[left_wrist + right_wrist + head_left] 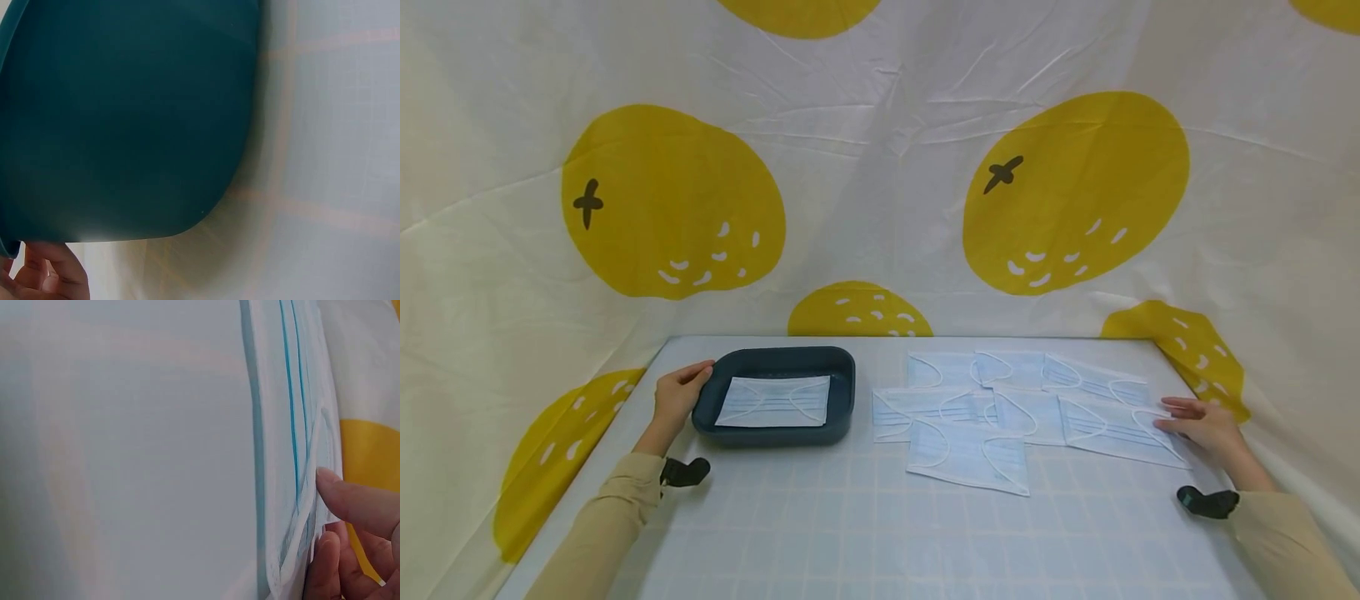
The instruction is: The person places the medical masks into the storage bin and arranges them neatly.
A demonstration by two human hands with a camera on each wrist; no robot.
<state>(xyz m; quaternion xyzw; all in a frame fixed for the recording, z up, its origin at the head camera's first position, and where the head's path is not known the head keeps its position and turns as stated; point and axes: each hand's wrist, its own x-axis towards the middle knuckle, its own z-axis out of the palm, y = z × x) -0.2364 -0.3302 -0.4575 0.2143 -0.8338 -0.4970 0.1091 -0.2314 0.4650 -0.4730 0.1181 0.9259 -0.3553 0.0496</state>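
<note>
At the left, a dark teal plastic tray stands on the table with a pale blue face mask lying flat inside it. My left hand grips the tray's left rim; in the left wrist view the curled fingers show beneath the rim beside the tray wall. On the right, my right hand pinches the right end of a pleated face mask. The right wrist view has the thumb on top of that mask, by its ear loop, with the other fingers at its edge.
Several more face masks lie in overlapping rows right of the tray, with one mask nearest the front. A light checked cloth covers the table. Behind hangs a white curtain printed with yellow fruit.
</note>
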